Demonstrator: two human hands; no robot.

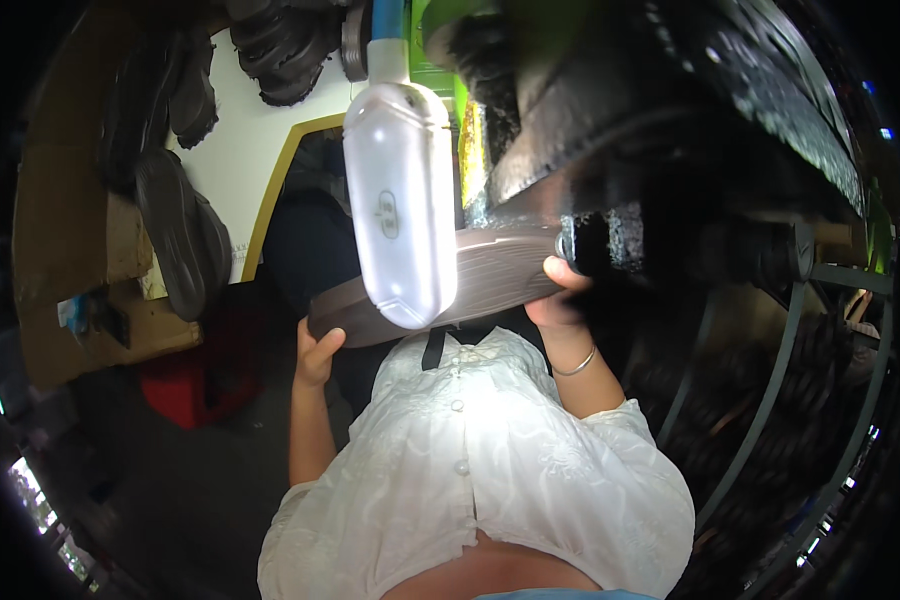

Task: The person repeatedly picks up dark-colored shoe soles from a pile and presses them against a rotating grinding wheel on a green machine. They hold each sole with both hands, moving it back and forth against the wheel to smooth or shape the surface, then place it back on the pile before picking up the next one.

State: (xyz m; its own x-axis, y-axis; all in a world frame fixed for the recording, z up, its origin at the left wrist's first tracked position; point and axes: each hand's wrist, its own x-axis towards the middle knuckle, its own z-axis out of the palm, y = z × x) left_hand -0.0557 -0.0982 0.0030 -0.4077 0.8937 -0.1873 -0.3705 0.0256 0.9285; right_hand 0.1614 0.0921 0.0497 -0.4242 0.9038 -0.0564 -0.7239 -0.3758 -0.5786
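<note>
The left hand point(315, 355) has its grip closed on the left end of a brown shoe sole point(480, 275), thumb up over the edge. The sole spans straight across to the right hand point(560, 295), whose grip pinches the other end against a black machine point(660, 160). It looks light, stiff yet slightly flexible, not fragile; the two ends seem the best holds. Both forearms rise, elbows bent.

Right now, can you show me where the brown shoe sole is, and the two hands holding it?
brown shoe sole point(500, 265), head view, on its ribbed middle.
left hand point(316, 355), head view, on the palm.
right hand point(558, 300), head view, on the knuckles.
</note>
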